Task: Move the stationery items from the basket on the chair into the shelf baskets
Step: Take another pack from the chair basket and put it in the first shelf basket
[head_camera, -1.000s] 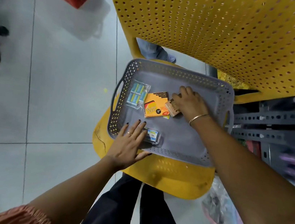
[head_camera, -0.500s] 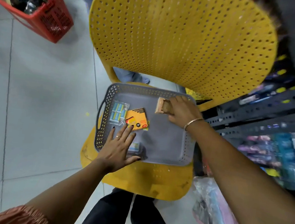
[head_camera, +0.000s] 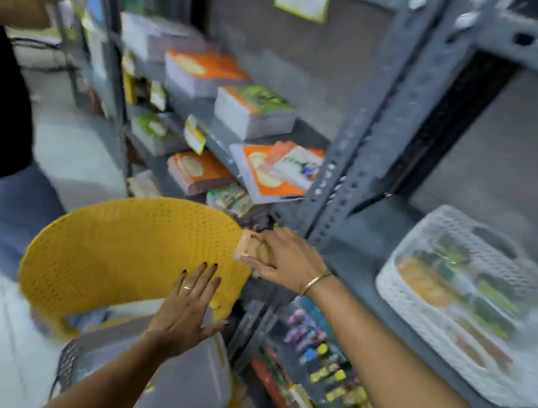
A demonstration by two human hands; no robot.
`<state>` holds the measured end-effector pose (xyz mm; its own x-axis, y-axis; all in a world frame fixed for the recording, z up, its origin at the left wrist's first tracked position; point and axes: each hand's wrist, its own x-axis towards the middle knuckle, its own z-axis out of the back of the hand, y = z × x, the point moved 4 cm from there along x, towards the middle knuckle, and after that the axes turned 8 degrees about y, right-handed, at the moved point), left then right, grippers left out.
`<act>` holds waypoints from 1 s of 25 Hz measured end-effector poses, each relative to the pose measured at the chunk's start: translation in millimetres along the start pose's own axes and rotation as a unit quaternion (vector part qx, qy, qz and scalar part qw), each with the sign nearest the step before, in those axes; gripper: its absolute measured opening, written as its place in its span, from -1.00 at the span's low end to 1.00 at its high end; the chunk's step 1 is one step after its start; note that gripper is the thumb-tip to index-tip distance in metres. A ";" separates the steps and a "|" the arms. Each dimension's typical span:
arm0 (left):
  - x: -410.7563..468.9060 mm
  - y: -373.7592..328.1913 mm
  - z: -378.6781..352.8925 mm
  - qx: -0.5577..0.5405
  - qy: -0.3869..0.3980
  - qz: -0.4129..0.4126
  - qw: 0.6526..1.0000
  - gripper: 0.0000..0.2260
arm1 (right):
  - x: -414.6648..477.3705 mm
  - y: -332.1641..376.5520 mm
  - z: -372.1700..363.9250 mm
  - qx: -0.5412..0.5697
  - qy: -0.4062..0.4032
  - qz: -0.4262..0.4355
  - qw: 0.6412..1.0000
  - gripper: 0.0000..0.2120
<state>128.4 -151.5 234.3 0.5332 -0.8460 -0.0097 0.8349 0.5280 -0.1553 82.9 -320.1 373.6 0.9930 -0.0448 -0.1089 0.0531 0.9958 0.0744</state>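
Observation:
My right hand is closed around a small tan box, held in the air beside the top of the yellow chair back and in front of the grey shelf post. My left hand hovers flat with fingers spread above the grey basket on the chair seat, holding nothing. A white shelf basket with packets of stationery inside sits on the shelf to the right, well apart from my right hand. The basket's remaining contents are blurred and mostly hidden by my left arm.
Grey metal shelving fills the right and back. Stacks of orange and green notebooks lie on the shelves to the left. Coloured small goods fill the lower shelf. Another person stands at the far left.
My right hand has lifted the tan box out of the grey basket and carried it up toward the shelf. The view has swung up from the chair to the shelving.

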 end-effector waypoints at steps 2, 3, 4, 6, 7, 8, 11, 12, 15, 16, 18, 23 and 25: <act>26.9 -33.1 26.9 0.007 -0.019 -0.051 0.999 -0.22 | -30.2 -21.6 34.8 -0.008 -0.012 -0.047 0.999 -0.50; 40.4 -49.6 37.3 0.017 -0.027 -0.075 0.997 -0.22 | -44.9 -33.3 49.7 -0.006 -0.023 -0.069 0.997 -0.51; 50.2 -63.2 44.9 0.025 -0.027 -0.094 0.995 -0.22 | -57.8 -43.3 60.7 -0.002 -0.033 -0.086 0.996 -0.52; 71.5 -96.8 58.2 0.031 -0.019 -0.141 0.989 -0.24 | -89.6 -70.7 81.1 -0.007 -0.051 -0.126 0.991 -0.53; 80.8 -109.2 60.5 0.037 -0.022 -0.158 0.986 -0.24 | -102.4 -83.9 86.9 -0.013 -0.050 -0.144 0.988 -0.53; 90.1 -122.1 63.2 0.044 -0.029 -0.176 0.983 -0.25 | -116.1 -98.3 91.7 -0.016 -0.051 -0.167 0.985 -0.53; 114.3 -159.2 66.4 0.041 -0.030 -0.225 0.973 -0.30 | -158.7 -141.6 97.5 0.004 -0.071 -0.238 0.969 -0.53; 120.1 -168.1 64.4 0.042 -0.023 -0.232 0.971 -0.31 | -171.7 -154.3 94.7 0.013 -0.064 -0.260 0.963 -0.51; 136.8 -187.4 61.8 0.049 -0.001 -0.234 0.971 -0.29 | -206.6 -184.3 79.0 0.029 -0.002 -0.320 0.947 -0.47; 142.1 -191.0 60.8 0.055 0.008 -0.231 0.971 -0.28 | -216.7 -192.9 72.5 0.043 0.015 -0.339 0.940 -0.46; 151.7 -196.4 56.5 0.069 0.017 -0.229 0.971 -0.28 | -235.4 -209.0 56.8 0.071 0.055 -0.373 0.923 -0.43; 164.7 -200.6 49.2 0.066 0.021 -0.235 0.969 -0.26 | -257.2 -225.6 31.0 0.120 0.132 -0.401 0.898 -0.43; 165.8 -200.7 49.2 0.068 0.014 -0.232 0.970 -0.23 | -257.0 -225.9 28.5 0.131 0.136 -0.398 0.898 -0.41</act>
<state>56.0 -394.1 312.4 0.0927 -0.9957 0.0023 0.9956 0.0926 -0.0170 -181.3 -535.8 413.0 0.5687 -0.6771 -0.4670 0.7929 0.6024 0.0922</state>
